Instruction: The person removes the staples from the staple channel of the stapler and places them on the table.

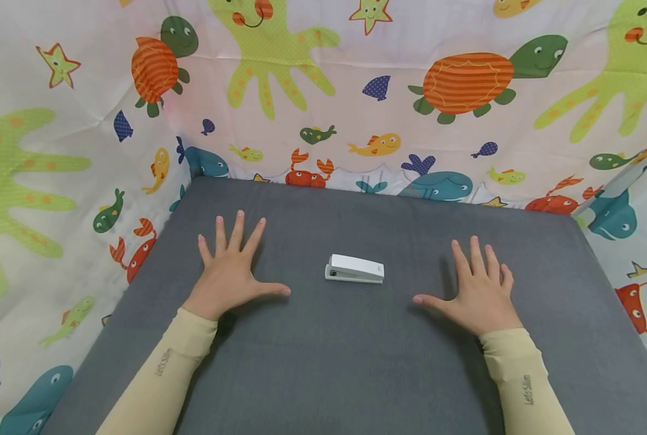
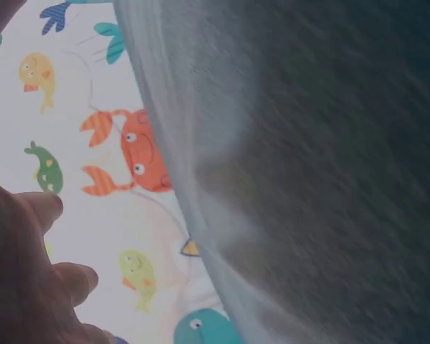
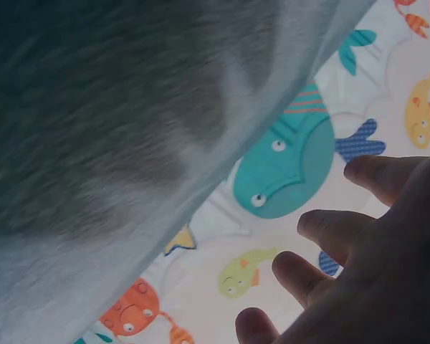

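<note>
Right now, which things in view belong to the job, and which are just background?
Likely the job:
white stapler, between the hands, untouched
left hand, open
right hand, open

Just background:
grey tabletop
sea-animal cloth around it
beige sleeves on both arms

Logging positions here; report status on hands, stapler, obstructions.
Left hand, right hand empty. White stapler between them, untouched, on grey tabletop. No obstruction visible.

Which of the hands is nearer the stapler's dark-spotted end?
The left hand, on that side; the right hand is off the opposite end of the stapler.
</note>
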Demonstrator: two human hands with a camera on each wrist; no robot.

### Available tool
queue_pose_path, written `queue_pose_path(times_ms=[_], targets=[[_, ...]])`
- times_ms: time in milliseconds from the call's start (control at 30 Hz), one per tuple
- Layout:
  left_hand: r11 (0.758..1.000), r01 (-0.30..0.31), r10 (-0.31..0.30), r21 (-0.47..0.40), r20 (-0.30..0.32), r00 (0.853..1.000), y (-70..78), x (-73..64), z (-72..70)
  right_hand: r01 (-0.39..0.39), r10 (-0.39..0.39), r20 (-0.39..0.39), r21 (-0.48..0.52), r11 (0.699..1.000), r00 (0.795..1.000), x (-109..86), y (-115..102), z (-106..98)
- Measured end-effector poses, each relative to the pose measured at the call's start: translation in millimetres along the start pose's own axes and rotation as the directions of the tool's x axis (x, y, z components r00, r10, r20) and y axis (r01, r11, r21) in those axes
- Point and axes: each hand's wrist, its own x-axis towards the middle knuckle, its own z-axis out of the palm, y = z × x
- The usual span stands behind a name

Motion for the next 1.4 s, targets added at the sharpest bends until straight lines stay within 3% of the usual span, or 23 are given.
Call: queue_pose_path(times_ms=[300, 600, 1033, 1400], targets=[[0.999, -0.047, 0.047, -0.008, 0.011, 0.999, 26.3, 5.8, -0.2, 0.06, -0.06, -0.022, 0.031, 0.998, 0.998, 10.4, -31, -3], [0.994, -0.114, 0.114, 0.0, 0.018, 0.993, 47.4, 14.3, 8.5, 0.119, -0.117, -0.053, 0.048, 0.992, 0.992, 21.0, -57, -1], [0.974, -0.227, 0.227, 0.003, 0.0, 0.974, 78.9, 19.4, 20.3, 0.177, -0.174, -0.063, 0.051, 0.983, 0.983, 33.2, -93, 8], [0.963, -0.268, 0.268, 0.006, 0.015, 0.963, 88.6, 24.9, 25.3, 0.228, -0.226, -0.033, 0.063, 0.972, 0.973, 38.9, -119, 14]])
